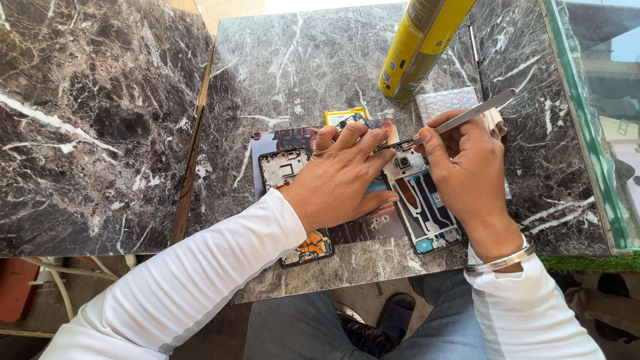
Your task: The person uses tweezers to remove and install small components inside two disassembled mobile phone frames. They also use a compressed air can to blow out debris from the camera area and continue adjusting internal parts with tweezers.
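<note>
My right hand (pixel 467 167) has its grip closed around metal tweezers (pixel 470 115), their tip down at the top edge of an opened phone frame (pixel 423 207) beside its camera module; my left hand (pixel 343 177) lies flat, fingers spread, pressing on a second opened phone (pixel 287 167) and grasping nothing; both phones lie side by side on a printed mat (pixel 363 227) on the dark marble table (pixel 287 73); a yellow spray can (pixel 420 40) stands beyond them, and a small yellow-edged part (pixel 345 117) lies just past my left fingertips.

Bright, even daylight, soft shadows, sharp focus, with slight wide-angle stretching at the edges.
</note>
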`<state>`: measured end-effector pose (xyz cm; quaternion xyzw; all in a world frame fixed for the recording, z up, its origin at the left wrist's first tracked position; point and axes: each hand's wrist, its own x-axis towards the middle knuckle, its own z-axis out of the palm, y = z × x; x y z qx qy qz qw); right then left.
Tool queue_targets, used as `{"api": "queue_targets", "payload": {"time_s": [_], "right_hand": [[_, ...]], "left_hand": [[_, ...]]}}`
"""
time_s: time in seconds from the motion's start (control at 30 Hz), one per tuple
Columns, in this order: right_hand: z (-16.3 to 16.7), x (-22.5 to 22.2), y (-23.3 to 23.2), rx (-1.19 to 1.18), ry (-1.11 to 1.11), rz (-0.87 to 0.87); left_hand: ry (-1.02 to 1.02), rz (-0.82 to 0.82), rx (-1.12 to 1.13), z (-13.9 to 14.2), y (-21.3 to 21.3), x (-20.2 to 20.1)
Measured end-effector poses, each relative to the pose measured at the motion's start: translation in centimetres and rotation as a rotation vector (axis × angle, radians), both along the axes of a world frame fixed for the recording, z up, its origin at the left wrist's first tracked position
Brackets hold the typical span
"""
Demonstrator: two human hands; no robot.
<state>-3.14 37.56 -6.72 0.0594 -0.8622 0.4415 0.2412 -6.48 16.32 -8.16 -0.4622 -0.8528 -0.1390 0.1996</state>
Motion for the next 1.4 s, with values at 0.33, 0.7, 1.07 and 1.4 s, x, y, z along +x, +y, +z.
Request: {"api": "queue_targets", "payload": {"time_s": [0.33,0.7,1.07,1.4], "right_hand": [[-0.02,-0.57,0.0,-0.074,-0.02,0.009],[0.41,-0.12,-0.11,-0.094,-0.01,0.0],[0.05,-0.28,-0.19,-0.051,-0.016,-0.008],[0.06,-0.31,-0.32,-0.035,-0.014,-0.001]], "left_hand": [[0.01,-0.017,0.053,-0.12,0.02,-0.22],[-0.031,0.022,0.056,-0.46,0.04,-0.27],[-0.036,0.011,0.037,-0.38,0.08,-0.22],[-0.048,0.005,0.05,-0.59,0.02,-0.3]]}}
